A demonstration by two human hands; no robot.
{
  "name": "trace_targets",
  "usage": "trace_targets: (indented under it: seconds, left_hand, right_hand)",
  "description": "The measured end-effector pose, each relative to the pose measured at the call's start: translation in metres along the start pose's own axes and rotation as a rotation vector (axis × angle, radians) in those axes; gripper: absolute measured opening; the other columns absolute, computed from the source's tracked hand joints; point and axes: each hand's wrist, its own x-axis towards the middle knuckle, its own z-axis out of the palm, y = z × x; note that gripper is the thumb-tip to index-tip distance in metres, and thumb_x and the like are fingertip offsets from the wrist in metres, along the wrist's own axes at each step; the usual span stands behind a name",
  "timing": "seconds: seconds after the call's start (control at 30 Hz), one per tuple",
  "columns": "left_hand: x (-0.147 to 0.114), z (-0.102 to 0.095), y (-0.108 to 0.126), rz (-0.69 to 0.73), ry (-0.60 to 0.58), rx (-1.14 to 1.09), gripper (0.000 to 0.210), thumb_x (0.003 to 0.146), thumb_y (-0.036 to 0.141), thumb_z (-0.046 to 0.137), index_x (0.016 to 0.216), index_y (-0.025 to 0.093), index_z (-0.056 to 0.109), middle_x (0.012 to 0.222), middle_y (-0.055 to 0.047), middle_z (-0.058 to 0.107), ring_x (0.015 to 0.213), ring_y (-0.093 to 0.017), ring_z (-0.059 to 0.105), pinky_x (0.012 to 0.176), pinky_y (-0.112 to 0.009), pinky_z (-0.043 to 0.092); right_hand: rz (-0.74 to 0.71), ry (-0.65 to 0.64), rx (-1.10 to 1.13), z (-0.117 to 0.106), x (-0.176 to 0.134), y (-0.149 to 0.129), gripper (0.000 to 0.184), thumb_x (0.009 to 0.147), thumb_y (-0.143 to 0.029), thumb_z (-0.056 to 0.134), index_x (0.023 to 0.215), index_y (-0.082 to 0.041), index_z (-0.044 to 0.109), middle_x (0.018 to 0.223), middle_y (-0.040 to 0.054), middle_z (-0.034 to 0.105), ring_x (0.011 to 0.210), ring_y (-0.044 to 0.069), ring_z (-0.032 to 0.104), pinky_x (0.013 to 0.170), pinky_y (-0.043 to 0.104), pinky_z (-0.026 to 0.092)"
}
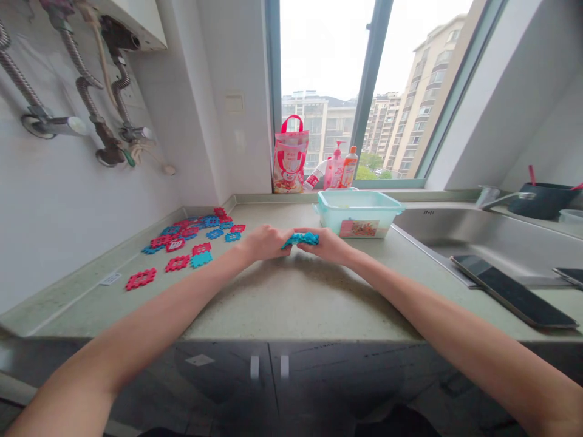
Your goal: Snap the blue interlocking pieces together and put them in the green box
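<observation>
Above the middle of the counter, my left hand (pixel 268 243) and my right hand (pixel 327 246) are both closed on light-blue interlocking tiles (pixel 304 239). The blue piece spans the small gap between my hands, and my fingers hide part of it, so I cannot tell how many tiles are in it. To the left of my hands lie several loose red tiles (pixel 177 263) and blue tiles (pixel 233 237) with notched edges. A light-blue tile (pixel 201 260) touches or nearly touches a red one there. Just behind my right hand stands a translucent turquoise tub (pixel 364 206).
A steel sink (pixel 492 237) with a tap (pixel 494 197) is at the right. A dark phone (pixel 512 290) rests across its front edge. By the window stand a red-handled bag (pixel 290 159), a pink pump bottle (pixel 334 168) and an orange-capped bottle (pixel 349 168). Pipes (pixel 77 54) run down the left wall.
</observation>
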Motion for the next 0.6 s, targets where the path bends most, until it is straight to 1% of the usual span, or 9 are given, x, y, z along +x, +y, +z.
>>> trace_targets:
  seconds: [0.07, 0.13, 0.2, 0.27, 0.37, 0.47, 0.53, 0.6]
  left_hand:
    - [0.000, -0.001, -0.003, -0.025, 0.070, -0.008, 0.028, 0.095, 0.029, 0.055, 0.113, 0.016, 0.071, 0.090, -0.013, 0.081, 0.072, -0.027, 0.077, 0.063, -0.032, 0.054]
    - [0.004, -0.006, -0.009, -0.052, 0.141, -0.016, 0.025, 0.095, 0.028, 0.055, 0.109, 0.017, 0.073, 0.082, -0.010, 0.079, 0.068, -0.025, 0.075, 0.062, -0.031, 0.053]
    - [0.013, -0.014, -0.016, -0.086, 0.214, -0.062, 0.025, 0.097, 0.030, 0.055, 0.108, 0.017, 0.074, 0.075, -0.007, 0.075, 0.065, -0.023, 0.073, 0.062, -0.030, 0.053]
    - [0.030, -0.025, -0.024, -0.124, 0.291, -0.179, 0.025, 0.098, 0.032, 0.057, 0.107, 0.018, 0.075, 0.072, -0.005, 0.074, 0.063, -0.021, 0.071, 0.065, -0.029, 0.053]
    - [0.072, -0.041, -0.031, -0.186, 0.424, -0.389, 0.024, 0.099, 0.034, 0.061, 0.104, 0.017, 0.077, 0.078, -0.005, 0.077, 0.067, -0.017, 0.070, 0.070, -0.027, 0.053]
    - [0.129, -0.047, -0.029, -0.275, 0.554, -0.523, 0.028, 0.101, 0.039, 0.063, 0.109, 0.015, 0.076, 0.089, -0.008, 0.080, 0.078, -0.018, 0.074, 0.078, -0.028, 0.054]
    - [0.167, -0.043, -0.022, -0.333, 0.583, -0.599, 0.031, 0.103, 0.041, 0.063, 0.114, 0.015, 0.075, 0.093, -0.009, 0.081, 0.083, -0.020, 0.075, 0.081, -0.029, 0.055]
    - [0.198, -0.032, -0.013, -0.377, 0.551, -0.648, 0.029, 0.103, 0.039, 0.064, 0.117, 0.015, 0.073, 0.095, -0.011, 0.081, 0.087, -0.022, 0.076, 0.083, -0.030, 0.055]
  right_hand:
    - [-0.022, 0.046, -0.157, -0.007, 0.001, -0.007, 0.043, 0.089, -0.029, 0.064, 0.130, -0.020, 0.077, 0.086, 0.0006, 0.077, 0.070, 0.016, 0.065, 0.074, 0.026, 0.051]
    - [-0.062, 0.113, -0.310, -0.019, 0.002, -0.012, 0.045, 0.088, -0.024, 0.063, 0.131, -0.022, 0.077, 0.083, 0.0007, 0.078, 0.068, 0.015, 0.065, 0.074, 0.026, 0.050]
    - [-0.100, 0.215, -0.401, -0.035, 0.004, -0.014, 0.046, 0.089, -0.024, 0.062, 0.133, -0.023, 0.077, 0.088, 0.0027, 0.080, 0.071, 0.016, 0.067, 0.076, 0.026, 0.050]
    - [-0.089, 0.356, -0.431, -0.055, 0.005, -0.012, 0.045, 0.093, -0.028, 0.060, 0.135, -0.022, 0.075, 0.096, 0.0046, 0.081, 0.074, 0.017, 0.069, 0.079, 0.027, 0.052]
    - [0.000, 0.573, -0.441, -0.085, 0.008, -0.003, 0.044, 0.097, -0.037, 0.059, 0.136, -0.021, 0.073, 0.101, 0.0053, 0.081, 0.078, 0.020, 0.071, 0.083, 0.031, 0.055]
    - [0.097, 0.728, -0.482, -0.111, 0.009, 0.013, 0.046, 0.101, -0.041, 0.054, 0.139, -0.021, 0.069, 0.108, 0.0080, 0.081, 0.087, 0.024, 0.074, 0.087, 0.035, 0.056]
    - [0.170, 0.769, -0.547, -0.122, 0.008, 0.025, 0.045, 0.104, -0.041, 0.050, 0.140, -0.021, 0.068, 0.118, 0.0107, 0.080, 0.100, 0.029, 0.075, 0.093, 0.038, 0.055]
    - [0.231, 0.732, -0.616, -0.129, 0.006, 0.036, 0.044, 0.105, -0.041, 0.048, 0.139, -0.022, 0.068, 0.128, 0.0123, 0.077, 0.114, 0.032, 0.073, 0.099, 0.041, 0.053]
